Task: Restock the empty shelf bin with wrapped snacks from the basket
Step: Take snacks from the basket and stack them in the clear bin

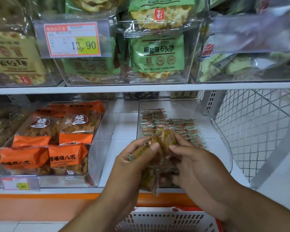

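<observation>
A bundle of small wrapped snacks [159, 166] was held between both hands in front of the lower shelf. The left hand [132, 163] was curled around the bundle's left side, its thumb pressed on the top packet. The right hand [196, 163] was closed on the right side, with the fingertips pinching the wrappers. Just beyond the hands, toward twelve o'clock, neat rows of the same stacked snack packets [171, 128] were seen lying in the clear shelf bin [213, 118], which was only partly filled. At six o'clock, below the wrists, the white slotted basket [166, 220] with a red rim was visible. At nine o'clock, orange snack bags [57, 139] were stacked in a neighbouring clear bin. At eleven o'clock, on the shelf above, a price tag [72, 39] marked 13.90 was clipped beside green cracker packs [157, 54].
</observation>
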